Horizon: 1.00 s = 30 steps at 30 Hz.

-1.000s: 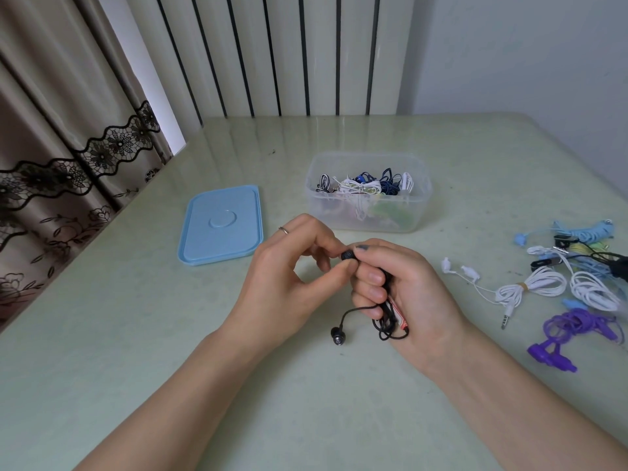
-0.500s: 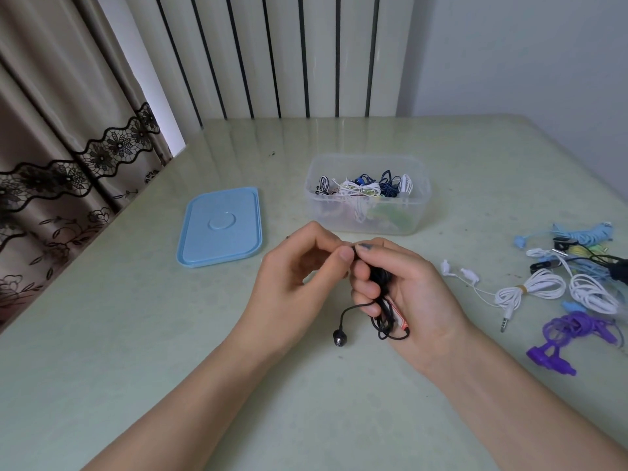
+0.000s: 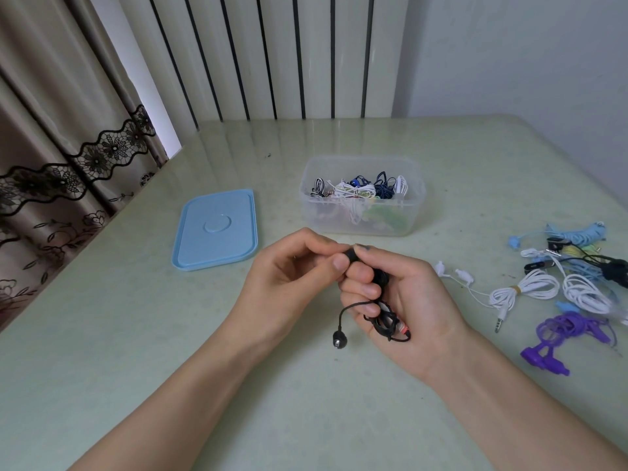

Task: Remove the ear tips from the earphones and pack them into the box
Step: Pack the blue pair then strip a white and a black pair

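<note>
both hands meet above the desk (image 3: 102,334), fingertips touching at one small black earbud (image 3: 351,255).

right hand (image 3: 404,300): fingers curled round a coiled black earphone (image 3: 384,317), the bundle pressed into the palm; index finger and thumb pinch the earbud at the top. a loop of cord hangs below the little finger, with a bit of red showing in it.

left hand (image 3: 289,277): fingers curled, thumb and index pinching the tip end of the same earbud from the left. whether the ear tip is on or off the bud cannot be told; the fingers hide it.

second earbud (image 3: 339,342) dangles on its cord below and between the hands, just left of the right hand's lower fingers. it looks close to the desk; contact unclear.

box (image 3: 362,219): clear plastic, open, just beyond the hands, partly filled with wound earphones in white, black and blue.

lid (image 3: 215,229): light blue, flat on the desk, beyond and left of the left hand, apart from the box.

right of the right hand: a white earphone (image 3: 523,290) bundled with a band, its two buds lying nearest the hand. further right a heap of coiled earphones (image 3: 577,263) in pale blue, white and black, and nearer the person a purple earphone (image 3: 560,334).
</note>
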Motion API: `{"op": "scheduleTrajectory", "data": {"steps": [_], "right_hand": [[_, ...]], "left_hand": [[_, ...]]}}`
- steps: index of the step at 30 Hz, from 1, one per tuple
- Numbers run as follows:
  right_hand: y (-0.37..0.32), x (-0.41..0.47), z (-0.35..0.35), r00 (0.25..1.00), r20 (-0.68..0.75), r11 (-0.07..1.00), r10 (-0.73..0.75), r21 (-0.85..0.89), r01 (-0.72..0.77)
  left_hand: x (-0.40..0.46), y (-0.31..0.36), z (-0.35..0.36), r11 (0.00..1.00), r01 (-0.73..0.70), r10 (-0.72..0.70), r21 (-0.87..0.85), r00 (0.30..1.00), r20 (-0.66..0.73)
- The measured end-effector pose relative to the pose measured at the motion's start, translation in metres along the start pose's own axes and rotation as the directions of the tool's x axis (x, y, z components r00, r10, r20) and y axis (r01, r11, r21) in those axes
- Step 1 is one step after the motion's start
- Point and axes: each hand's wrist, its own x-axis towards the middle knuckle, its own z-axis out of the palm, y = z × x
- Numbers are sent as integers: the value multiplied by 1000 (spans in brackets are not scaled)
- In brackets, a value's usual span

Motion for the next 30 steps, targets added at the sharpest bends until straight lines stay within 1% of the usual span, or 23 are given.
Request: {"op": "scheduleTrajectory", "data": {"steps": [4, 6, 8, 11, 14, 17, 23, 27, 30], "right_hand": [[0, -1, 0, 998, 9, 991, 62, 116, -63], [0, -2, 0, 997, 15, 988, 77, 131, -78], [1, -2, 1, 997, 19, 990, 81, 118, -82], [1, -2, 3, 997, 1, 993, 71, 93, -71], [1, -3, 4, 997, -5, 994, 71, 86, -71], [1, -3, 5, 996, 10, 993, 85, 84, -85], [0, -3, 6, 998, 9, 997, 69, 19, -69], [1, -4, 5, 999, 4, 999, 42, -35, -41], [2, -3, 3, 1000, -7, 998, 25, -61, -26]], "left_hand": [[0, -1, -2, 988, -50, 52, 143, 999, -15], [0, -3, -7, 959, -105, 112, 264, 994, -11], [1, -4, -10, 887, -190, 208, 420, 978, 4], [3, -3, -10, 737, -322, 356, 595, 932, 63], [6, -5, -12, 618, -400, 431, 677, 892, 134], [8, -6, -14, 555, -432, 452, 711, 874, 178], [7, -4, -17, 563, -422, 430, 710, 884, 185], [5, -2, -17, 601, -387, 395, 699, 904, 161], [4, -1, -16, 609, -372, 386, 701, 911, 147]]}}
